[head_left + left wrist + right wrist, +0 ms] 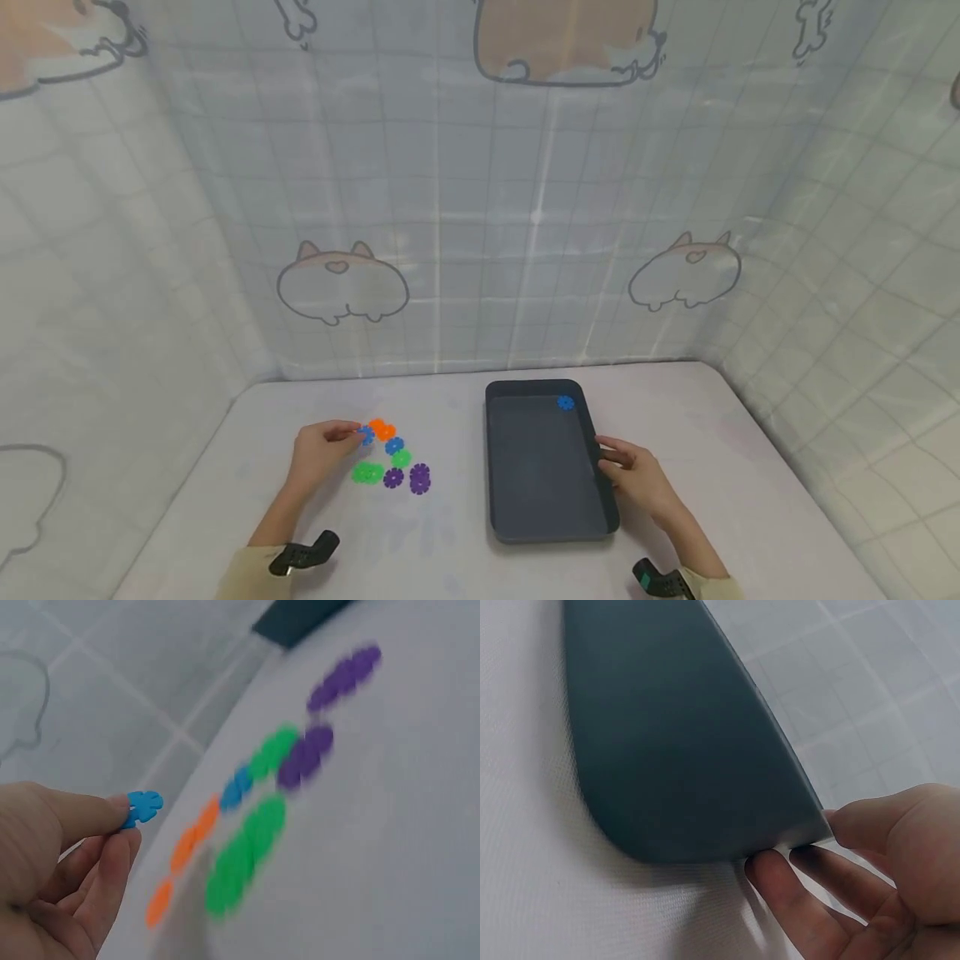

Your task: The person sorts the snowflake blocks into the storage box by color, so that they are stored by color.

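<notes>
Our left hand (pixel 318 454) pinches a blue, notched, plastic-looking disc (pixel 150 802). Our right hand (pixel 639 479) grips a dark-grey rectangular tray (pixel 547 475) at one side.

The person's left forearm (pixel 273 521) slants forward and inward, bare beyond its pale sleeve (pixel 251 577). The left hand (pixel 321 450) pinches, thumb (pixel 90 816) meeting fingertips (pixel 132 838), with the other fingers bent beneath. The right forearm (pixel 690 537) also reaches forward and inward. The right hand (pixel 639 482) grips, its thumb above and its bent fingers below. Both hands are well apart.
</notes>
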`<action>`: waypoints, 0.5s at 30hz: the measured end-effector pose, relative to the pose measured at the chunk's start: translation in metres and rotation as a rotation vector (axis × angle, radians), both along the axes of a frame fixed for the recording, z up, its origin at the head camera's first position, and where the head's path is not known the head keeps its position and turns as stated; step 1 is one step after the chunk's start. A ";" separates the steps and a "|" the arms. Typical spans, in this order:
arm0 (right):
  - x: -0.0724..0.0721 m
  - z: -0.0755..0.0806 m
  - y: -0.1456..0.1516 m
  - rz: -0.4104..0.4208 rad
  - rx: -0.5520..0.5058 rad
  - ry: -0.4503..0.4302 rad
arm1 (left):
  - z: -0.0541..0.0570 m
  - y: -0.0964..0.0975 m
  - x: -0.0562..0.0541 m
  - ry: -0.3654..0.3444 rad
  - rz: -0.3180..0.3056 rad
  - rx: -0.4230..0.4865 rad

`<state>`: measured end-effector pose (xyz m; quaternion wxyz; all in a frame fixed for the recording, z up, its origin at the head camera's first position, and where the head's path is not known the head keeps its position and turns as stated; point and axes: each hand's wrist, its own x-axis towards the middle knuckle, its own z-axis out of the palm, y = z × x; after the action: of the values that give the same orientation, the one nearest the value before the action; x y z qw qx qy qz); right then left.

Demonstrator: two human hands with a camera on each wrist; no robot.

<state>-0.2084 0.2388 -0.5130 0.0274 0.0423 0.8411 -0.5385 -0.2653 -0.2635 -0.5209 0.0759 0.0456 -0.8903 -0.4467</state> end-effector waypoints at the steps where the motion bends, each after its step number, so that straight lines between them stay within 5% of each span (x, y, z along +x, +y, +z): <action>1: 0.000 0.000 0.000 0.002 0.006 0.003 | 0.004 0.006 -0.001 0.001 -0.008 0.035; 15: -0.001 0.000 0.003 0.001 -0.013 0.001 | 0.028 0.105 -0.015 0.001 -0.149 0.249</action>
<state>-0.2095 0.2415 -0.5134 0.0274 0.0415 0.8377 -0.5439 -0.2808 -0.1581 -0.4928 0.0368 -0.0117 -0.8287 -0.5583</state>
